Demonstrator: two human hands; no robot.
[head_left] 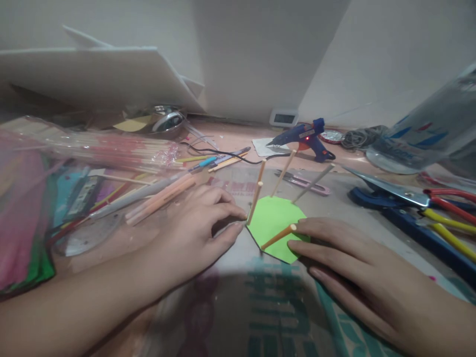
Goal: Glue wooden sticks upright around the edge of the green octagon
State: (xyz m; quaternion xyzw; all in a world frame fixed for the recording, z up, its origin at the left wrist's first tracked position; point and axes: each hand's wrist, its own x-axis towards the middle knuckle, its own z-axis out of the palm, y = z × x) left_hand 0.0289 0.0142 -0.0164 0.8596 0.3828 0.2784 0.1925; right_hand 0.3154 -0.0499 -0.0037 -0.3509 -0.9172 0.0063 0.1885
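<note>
While right hand (345,258) touches green board (277,218) | left hand (208,223) seemingly touches it

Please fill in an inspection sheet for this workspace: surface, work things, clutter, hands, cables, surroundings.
Surface: tabletop, partly covered by a printed sheet.
Work things: green polygonal board, five sticks rising near its edge.
Clutter: glue gun with red light lit, scissors, pens, bagged sticks, plastic bottle.
Hands: left hand at the board's left edge, contact unclear; right hand, fingers on its right side.
Cables: black cord behind the board; coiled grey cord beside the bottle.
Surroundings: wall, small display, white panels.
</note>
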